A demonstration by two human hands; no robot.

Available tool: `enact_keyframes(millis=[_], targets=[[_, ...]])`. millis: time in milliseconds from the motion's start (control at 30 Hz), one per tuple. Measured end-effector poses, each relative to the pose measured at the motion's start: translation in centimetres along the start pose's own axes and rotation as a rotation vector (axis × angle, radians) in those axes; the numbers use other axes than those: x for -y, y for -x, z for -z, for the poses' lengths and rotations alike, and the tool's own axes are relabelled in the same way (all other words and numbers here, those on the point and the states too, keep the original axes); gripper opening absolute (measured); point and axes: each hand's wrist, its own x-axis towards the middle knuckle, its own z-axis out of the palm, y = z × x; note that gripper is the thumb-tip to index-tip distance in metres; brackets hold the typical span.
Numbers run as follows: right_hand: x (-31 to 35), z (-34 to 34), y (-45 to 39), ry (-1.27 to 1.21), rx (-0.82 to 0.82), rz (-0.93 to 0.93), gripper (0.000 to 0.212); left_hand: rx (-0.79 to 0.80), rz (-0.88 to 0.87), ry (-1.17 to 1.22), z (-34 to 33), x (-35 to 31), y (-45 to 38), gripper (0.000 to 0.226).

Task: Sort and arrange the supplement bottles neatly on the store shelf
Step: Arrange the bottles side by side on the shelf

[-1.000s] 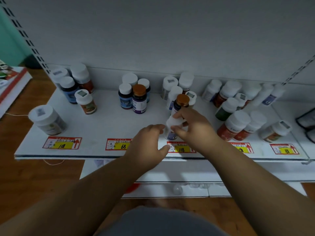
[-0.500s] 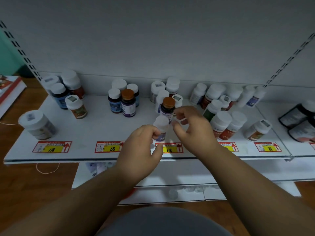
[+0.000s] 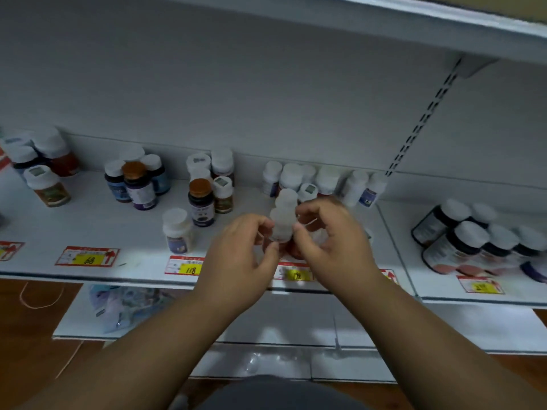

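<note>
both hands, left hand [image 3: 236, 255] and right hand [image 3: 328, 241], are pinching white-capped bottles [image 3: 282, 220] with curled fingers at frame centre.

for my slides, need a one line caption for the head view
Both hands reach among white-capped bottles at the shelf front.

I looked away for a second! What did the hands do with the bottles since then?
The small white-capped bottle with the blue label was let go; it now stands alone near the shelf's front. Both hands moved right: the left hand and right hand now pinch another white-capped bottle. The other bottles stayed put.
</note>
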Motion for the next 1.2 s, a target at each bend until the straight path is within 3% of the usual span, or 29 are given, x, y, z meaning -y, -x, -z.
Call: enact_keyframes(millis=[200,500,667,767,867,1200], targets=[[-3.9,4.3,-0.3,0.007,-0.036,-0.015,0.018,-0.005,-0.03,-0.022,-3.8,-4.5,-1.3,0.022],[-8.9,7.6,-2.6,0.037,-0.24,-0.081,0.017,0.038,-0.165,-0.04,-7.4,-6.1,-6.1,0.027],[-14.7,8.5,-5.9,0.154,-0.109,-0.246,0.03,0.066,-0.198,-0.07,-9.8,-6.4,-7.4,0.025],[-18.1,8.0,-8.9,0.226,0.059,-0.375,0.045,0.134,-0.157,-0.09,-11.0,-6.8,-8.5,0.027],[-20.8,7.0,-10.6,0.24,0.18,-0.469,0.042,0.128,-0.151,-0.106,-12.2,-7.6,-9.4,0.025],[-24.5,5.9,-10.3,0.185,0.03,-0.426,0.023,0.059,-0.045,-0.135,-15.7,-8.3,-10.3,0.026]])
